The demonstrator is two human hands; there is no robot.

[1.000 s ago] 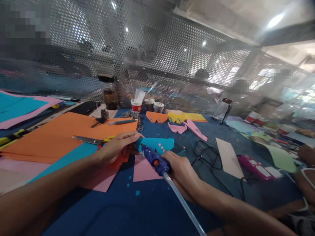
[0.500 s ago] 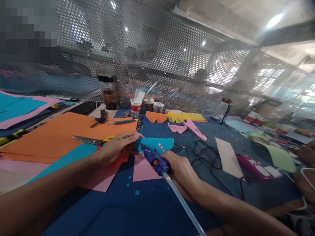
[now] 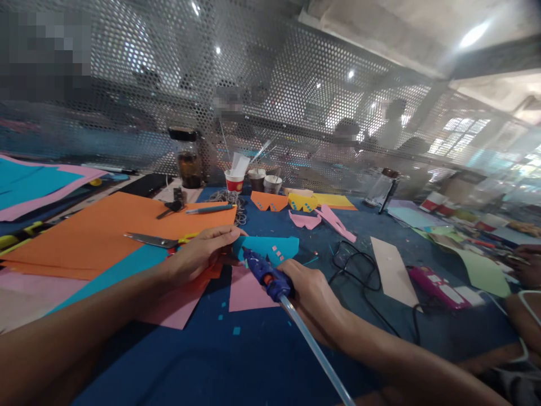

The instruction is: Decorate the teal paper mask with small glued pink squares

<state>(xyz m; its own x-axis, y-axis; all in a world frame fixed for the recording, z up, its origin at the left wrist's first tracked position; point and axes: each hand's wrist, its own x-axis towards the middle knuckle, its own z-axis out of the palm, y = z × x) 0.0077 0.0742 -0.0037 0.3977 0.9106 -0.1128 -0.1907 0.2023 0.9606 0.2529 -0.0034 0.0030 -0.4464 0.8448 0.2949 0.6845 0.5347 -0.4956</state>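
My left hand (image 3: pixel 207 248) pinches the left end of a blue paper cutout (image 3: pixel 264 245), which has a few small pink squares (image 3: pixel 277 252) on its right half. In my right hand (image 3: pixel 310 290) is a dark blue glue gun (image 3: pixel 266 274), its nozzle at the left part of the cutout. A long clear glue stick (image 3: pixel 315 347) sticks out of its back. Whether the nozzle touches the paper I cannot tell. Scissors (image 3: pixel 156 241) with yellow and red handles lie beside my left hand, partly hidden. Under the gun is a pink sheet (image 3: pixel 249 296).
Orange sheets (image 3: pixel 105 225) spread at left. Behind the cutout stand orange (image 3: pixel 268 201) and yellow (image 3: pixel 302 202) cutouts, paper cups (image 3: pixel 234 183) and a jar (image 3: pixel 189 163). A black cable (image 3: pixel 367 282) and a magenta device (image 3: pixel 439 287) lie right. Another person's hand (image 3: pixel 530 265) shows at far right.
Both hands, the glue gun and the blue cutout stay almost still. The view shifts very slightly. At far right the other person's hand has moved a little.
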